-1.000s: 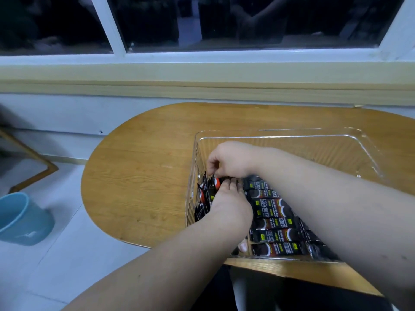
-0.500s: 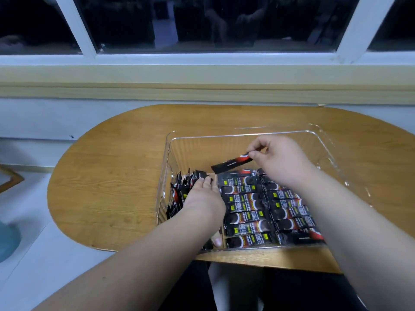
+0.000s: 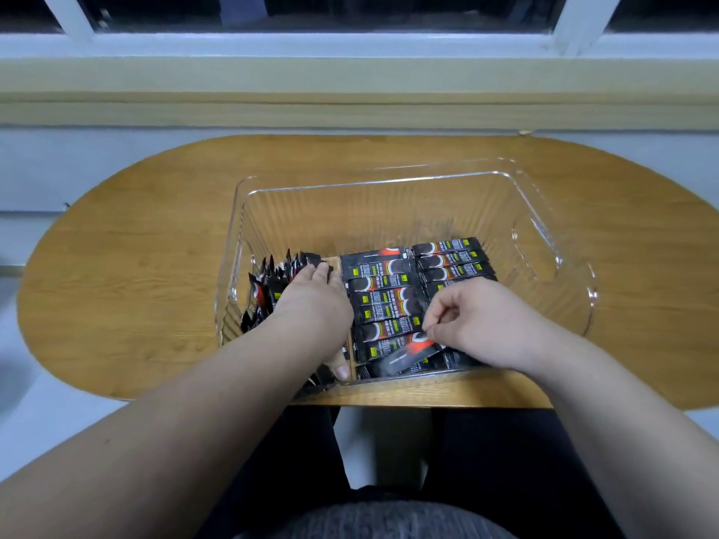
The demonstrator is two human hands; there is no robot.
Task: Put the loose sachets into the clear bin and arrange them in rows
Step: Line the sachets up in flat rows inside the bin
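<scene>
A clear bin (image 3: 389,181) stands on the wooden table (image 3: 136,266). Black sachets lie flat in a middle row (image 3: 383,293) and a right row (image 3: 451,258). At the bin's left side a bunch of sachets (image 3: 262,295) stands on edge. My left hand (image 3: 311,305) rests against that bunch with straight fingers, its thumb down by the near wall. At the near end of the middle row, my right hand (image 3: 478,320) pinches the red end of a single sachet (image 3: 404,357). That sachet lies tilted over the row.
The far half of the bin holds no sachets. A window sill and wall run just behind the table. The table's near edge is right at the bin's front wall, with my lap below it.
My right hand has carried the single sachet from the far end of the rows to the near end of the middle row. My left hand has stayed on the standing bunch.
</scene>
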